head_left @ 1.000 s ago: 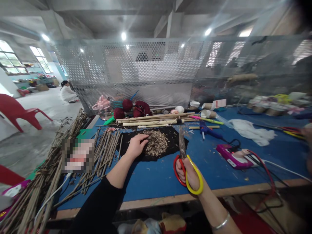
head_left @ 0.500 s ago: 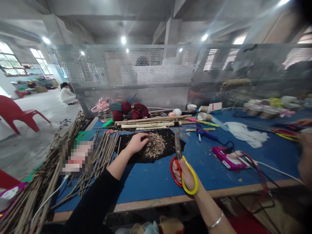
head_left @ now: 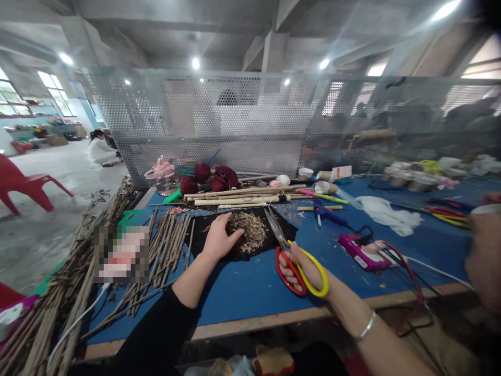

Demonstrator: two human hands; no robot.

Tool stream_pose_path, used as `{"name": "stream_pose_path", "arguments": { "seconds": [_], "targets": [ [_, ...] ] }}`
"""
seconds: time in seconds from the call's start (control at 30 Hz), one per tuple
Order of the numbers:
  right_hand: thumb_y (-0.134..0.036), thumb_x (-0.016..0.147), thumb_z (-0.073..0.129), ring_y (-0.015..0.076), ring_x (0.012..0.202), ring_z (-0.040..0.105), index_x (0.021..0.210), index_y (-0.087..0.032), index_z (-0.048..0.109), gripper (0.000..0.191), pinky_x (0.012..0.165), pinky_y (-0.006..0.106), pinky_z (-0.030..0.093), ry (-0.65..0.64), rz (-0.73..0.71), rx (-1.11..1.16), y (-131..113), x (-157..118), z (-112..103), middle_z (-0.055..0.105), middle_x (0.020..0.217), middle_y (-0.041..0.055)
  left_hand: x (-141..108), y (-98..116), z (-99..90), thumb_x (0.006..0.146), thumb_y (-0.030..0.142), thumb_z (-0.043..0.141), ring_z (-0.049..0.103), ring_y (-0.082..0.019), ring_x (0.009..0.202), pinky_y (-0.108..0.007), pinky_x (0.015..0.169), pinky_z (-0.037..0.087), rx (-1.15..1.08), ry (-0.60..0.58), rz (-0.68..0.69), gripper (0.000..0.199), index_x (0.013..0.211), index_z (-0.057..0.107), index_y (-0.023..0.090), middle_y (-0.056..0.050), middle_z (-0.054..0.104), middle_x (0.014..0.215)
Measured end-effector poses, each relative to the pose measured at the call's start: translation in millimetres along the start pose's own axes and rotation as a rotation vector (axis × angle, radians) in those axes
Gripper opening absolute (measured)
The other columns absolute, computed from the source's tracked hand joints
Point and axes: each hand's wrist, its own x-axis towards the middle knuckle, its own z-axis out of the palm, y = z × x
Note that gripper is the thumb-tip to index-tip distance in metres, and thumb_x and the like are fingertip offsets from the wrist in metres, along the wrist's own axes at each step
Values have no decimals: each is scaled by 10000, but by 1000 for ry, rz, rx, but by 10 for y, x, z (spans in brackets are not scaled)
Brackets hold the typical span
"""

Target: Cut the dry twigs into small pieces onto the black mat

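Blue covering runs across the worktable to a bare wooden front edge. From where I'm standing, the right hand has its fingers closed round the red and yellow handles of big scissors, whose blades slant up and left over the black cloth. Just left of those blades sits the loose heap of brown chips, well inside the cloth's edges. The left hand lies over the heap's left side, thumb and fingers spread wide; whether it pinches any chips I can't tell.

Close by on that hand's left, thin sticks crowd the way. Beyond both hands, pale rods lie crosswise, with a perforated screen rising behind them. Past the scissors to the right, there's open blue, flecked with scraps, before the blue glue gun and the purple power strip; farther right is crumpled white material. Nearer than the grip, a clean blue strip leads to the wooden edge, and the right forearm crosses that edge. Well off to the right, another person's arm shows blurred at the table.
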Motion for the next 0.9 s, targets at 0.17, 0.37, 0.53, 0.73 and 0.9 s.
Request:
{"name": "stream_pose_path", "arguments": {
  "seconds": [0.17,0.37,0.53,0.73,0.9],
  "targets": [
    [-780,671,327,87,442,475,695,-183,429,607,325,173,388,131,92,-316,-307,-98,-136,495,566,-14,7,252,147,563,576,658,311,-335,1219,-479,992,249,130,73,-75,844,1252,382,176,-170,388,1303],
    [-777,686,300,84,452,476,692,-183,418,606,331,175,403,149,62,-295,-349,-28,-109,491,579,-16,35,214,236,675,368,629,401,-293,1147,-438,961,304,113,-1,-62,699,1275,338,158,-151,466,1218],
    [-783,684,289,76,416,459,663,-177,422,621,311,174,405,146,169,-348,-350,7,-8,478,539,-18,44,23,151,751,294,559,492,-226,1060,-354,919,375,-61,-11,-80,584,1271,350,130,-127,536,1138],
    [-793,678,260,78,356,431,607,-173,434,648,287,193,408,92,286,-438,-453,25,72,457,463,-11,-32,31,-28,523,477,730,335,-316,1219,-444,981,299,4,-100,5,971,1326,282,165,-165,382,1317],
    [-806,665,244,92,354,451,602,-168,464,678,278,210,417,46,334,-512,-448,18,15,481,483,10,-57,59,-65,591,523,666,394,-315,1162,-432,948,325,81,-39,-100,814,1251,382,140,-171,445,1221]
  ]
}}
